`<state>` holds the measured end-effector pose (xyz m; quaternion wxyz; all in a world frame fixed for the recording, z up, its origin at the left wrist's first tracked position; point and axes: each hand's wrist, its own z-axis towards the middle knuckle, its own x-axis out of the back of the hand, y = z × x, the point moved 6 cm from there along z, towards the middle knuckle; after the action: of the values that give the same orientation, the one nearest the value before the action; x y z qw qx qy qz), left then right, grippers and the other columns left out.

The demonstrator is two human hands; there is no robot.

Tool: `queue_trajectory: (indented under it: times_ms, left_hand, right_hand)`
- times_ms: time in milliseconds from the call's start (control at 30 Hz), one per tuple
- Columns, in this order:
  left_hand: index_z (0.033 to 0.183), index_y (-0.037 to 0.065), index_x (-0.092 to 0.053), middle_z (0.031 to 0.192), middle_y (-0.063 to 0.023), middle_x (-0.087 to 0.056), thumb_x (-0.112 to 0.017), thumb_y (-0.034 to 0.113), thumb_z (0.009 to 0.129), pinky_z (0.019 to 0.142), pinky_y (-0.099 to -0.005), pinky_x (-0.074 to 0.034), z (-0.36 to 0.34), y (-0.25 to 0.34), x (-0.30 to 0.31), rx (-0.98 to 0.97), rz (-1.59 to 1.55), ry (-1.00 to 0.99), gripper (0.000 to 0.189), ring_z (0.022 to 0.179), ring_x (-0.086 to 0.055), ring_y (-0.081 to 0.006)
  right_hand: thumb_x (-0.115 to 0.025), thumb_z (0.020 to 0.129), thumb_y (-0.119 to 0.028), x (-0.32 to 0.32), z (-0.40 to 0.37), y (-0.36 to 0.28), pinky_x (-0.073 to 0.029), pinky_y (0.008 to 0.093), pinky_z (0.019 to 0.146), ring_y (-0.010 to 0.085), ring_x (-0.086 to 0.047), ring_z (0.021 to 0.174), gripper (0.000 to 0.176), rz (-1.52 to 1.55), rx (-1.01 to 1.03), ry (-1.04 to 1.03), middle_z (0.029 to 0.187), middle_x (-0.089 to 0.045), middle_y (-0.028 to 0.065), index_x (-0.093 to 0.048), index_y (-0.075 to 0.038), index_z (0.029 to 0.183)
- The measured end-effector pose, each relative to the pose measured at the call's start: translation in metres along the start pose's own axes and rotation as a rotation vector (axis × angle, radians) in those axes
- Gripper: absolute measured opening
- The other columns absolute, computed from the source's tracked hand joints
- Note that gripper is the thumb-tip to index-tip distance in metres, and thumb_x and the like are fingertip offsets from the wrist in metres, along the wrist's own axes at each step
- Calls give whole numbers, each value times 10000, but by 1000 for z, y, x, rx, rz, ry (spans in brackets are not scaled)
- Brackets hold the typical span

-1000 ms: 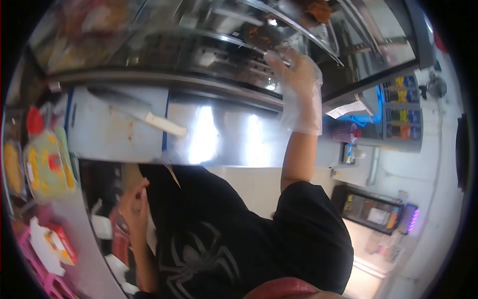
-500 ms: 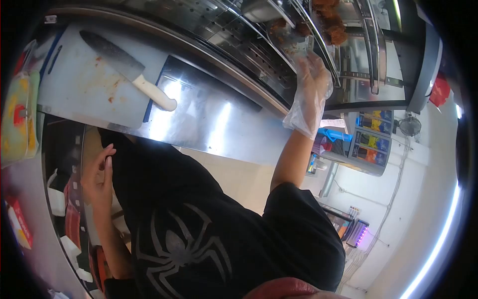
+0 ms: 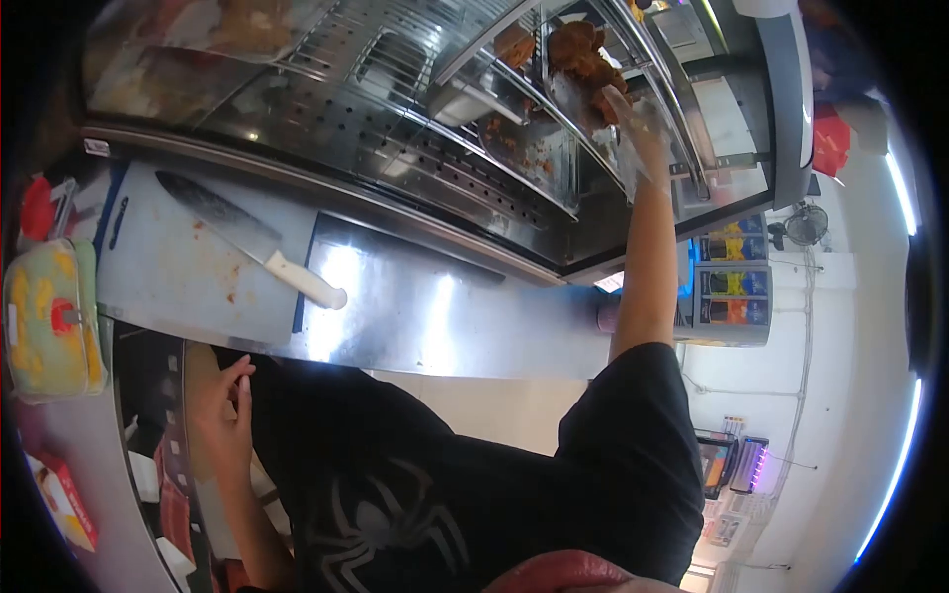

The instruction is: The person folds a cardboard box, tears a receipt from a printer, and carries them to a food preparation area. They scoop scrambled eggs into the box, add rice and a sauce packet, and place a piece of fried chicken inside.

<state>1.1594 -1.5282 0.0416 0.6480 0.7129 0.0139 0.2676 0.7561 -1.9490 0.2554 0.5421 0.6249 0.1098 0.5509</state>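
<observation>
My right hand (image 3: pixel 643 133), in a clear plastic glove, reaches into a metal display cabinet (image 3: pixel 554 272) at the upper right. Its blurred fingertips are at pieces of fried chicken (image 3: pixel 583 54) on an upper rack; whether they grip one cannot be made out. Below that rack, a crumb-strewn tray (image 3: pixel 519 143) lies beside a metal pan (image 3: pixel 474 104). My bare left hand (image 3: pixel 229 410) hangs low beside my body, fingers loosely bent and apart from the thumb, holding nothing.
A large knife with a white handle (image 3: pixel 304 282) lies across a stained white cutting board (image 3: pixel 148 277) and a steel counter (image 3: pixel 415 316). At the far left sits a container with a green rim and yellow contents (image 3: pixel 44 321). A red-and-white box (image 3: pixel 64 499) is below it.
My right hand has moved further into the cabinet, from beside the crumb-strewn tray to the fried chicken. The view has shifted, showing more of the cabinet. My left hand stays low.
</observation>
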Motion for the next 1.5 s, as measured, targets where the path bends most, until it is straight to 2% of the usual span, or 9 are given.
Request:
queue_trajectory:
  times_ms: [133, 233, 367, 433, 767, 867, 1200, 1367, 1500]
  left_hand:
    - [994, 13, -619, 903, -74, -652, -564, -15, 803, 620, -249, -416, 0, -9, -5, -37, -34, 15, 200, 636, -500, -120]
    - [996, 13, -619, 906, -77, -651, -562, -20, 801, 624, -253, -416, 0, -5, -5, -5, -8, 4, 206, 640, -502, -123]
    - [1005, 21, -622, 895, -70, -650, -564, -21, 800, 617, -244, -411, -1, -14, -8, -24, -15, -4, 217, 638, -500, -118]
    - [1006, 25, -624, 887, -67, -650, -564, -22, 801, 609, -238, -408, 0, -11, -9, -28, -28, 4, 218, 635, -498, -113]
    - [1026, 20, -619, 884, -70, -644, -543, 3, 831, 637, -239, -424, 5, -7, -7, 48, -50, -29, 211, 715, -544, -121]
    - [1034, 16, -616, 895, -77, -641, -526, 41, 858, 683, -255, -439, 14, 0, -5, 55, -58, -16, 199, 798, -576, -141]
    - [1029, 22, -621, 886, -85, -646, -530, 37, 848, 654, -265, -447, 9, -1, 3, -39, -28, 15, 203, 802, -598, -153]
    - [1018, 7, -625, 871, -94, -644, -528, 13, 837, 679, -261, -438, 0, 7, 10, -19, -122, 50, 205, 773, -586, -144]
    - [1018, -9, -616, 863, -92, -636, -508, 10, 849, 727, -235, -430, -8, 15, 18, -54, -70, 81, 201, 784, -572, -125]
  right_hand:
    - [-544, 828, -431, -43, 18, 23, -437, 319, 809, 190, -603, 946, 543, 94, -543, -624, 1016, -641, 92, -480, -100, 1253]
    - [-632, 734, -461, -105, -5, 45, -451, 307, 766, 208, -612, 881, 457, 969, -965, -222, 923, -658, 105, -661, -74, 974]
    - [-688, 686, -362, -82, 1, 40, -456, 304, 726, 192, -605, 803, 415, 723, -584, -411, 864, -653, 110, -662, -30, 933]
    - [-683, 730, -202, -88, -7, 42, -460, 282, 615, 173, -594, 681, 301, 1034, -855, -521, 788, -644, 100, -654, 25, 926]
    - [-703, 670, -336, -35, -7, 18, -449, 338, 539, 188, -579, 595, 429, 905, -984, -354, 698, -616, 108, -637, 14, 909]
    - [-717, 652, -331, -169, -36, 47, -471, 329, 574, 192, -602, 640, 478, -137, -194, -120, 727, -620, 127, -610, 22, 956]
    - [-617, 767, -117, -30, -53, 21, -435, 273, 530, 128, -518, 561, 106, 1765, -1427, 397, 683, -556, 46, -549, -37, 780]
    - [-540, 833, -79, -27, -84, 8, -418, 576, 918, 374, -479, 1094, 294, 2746, -1439, 853, 1143, -496, 216, -465, 46, 1089]
    - [-527, 838, -72, 2, -97, -16, -426, 570, 916, 396, -467, 1098, 260, 2696, -1412, 880, 1164, -468, 237, -455, 47, 1059]
